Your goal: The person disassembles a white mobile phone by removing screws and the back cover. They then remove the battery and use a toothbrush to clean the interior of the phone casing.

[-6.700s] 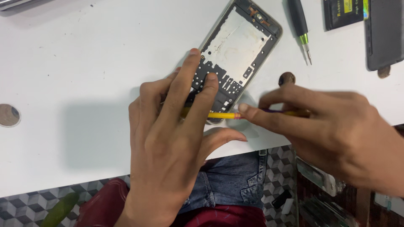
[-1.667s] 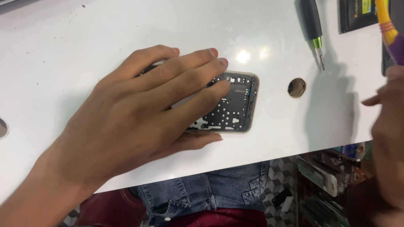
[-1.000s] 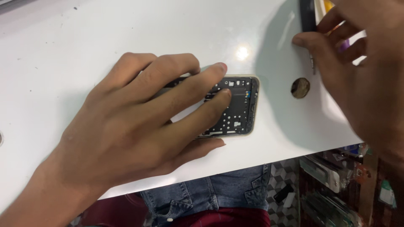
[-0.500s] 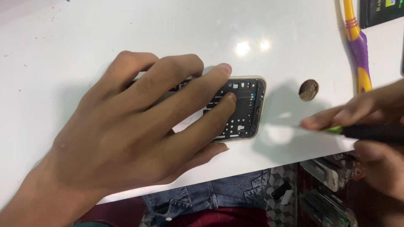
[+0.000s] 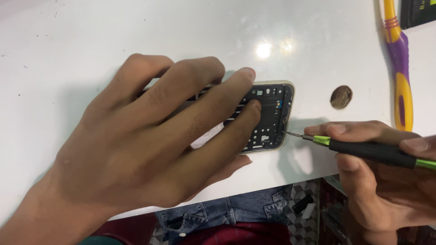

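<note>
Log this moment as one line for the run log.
left hand: flat on opened phone | right hand: holds screwdriver, tip at phone's edge

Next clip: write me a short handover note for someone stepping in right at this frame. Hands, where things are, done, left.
Left hand: spread flat over the opened phone frame, pressing it onto the white table.
Right hand: grips a black screwdriver with green bands, lying almost level; its tip meets the right edge of the frame.
Nearby: a yellow and purple tool lies at the far right, a round brown disc just beyond the frame.
Done: back cover is off, inner plate exposed.
Left: whatever sits at that edge is not visibly freed; I cannot tell if a screw is there.
</note>
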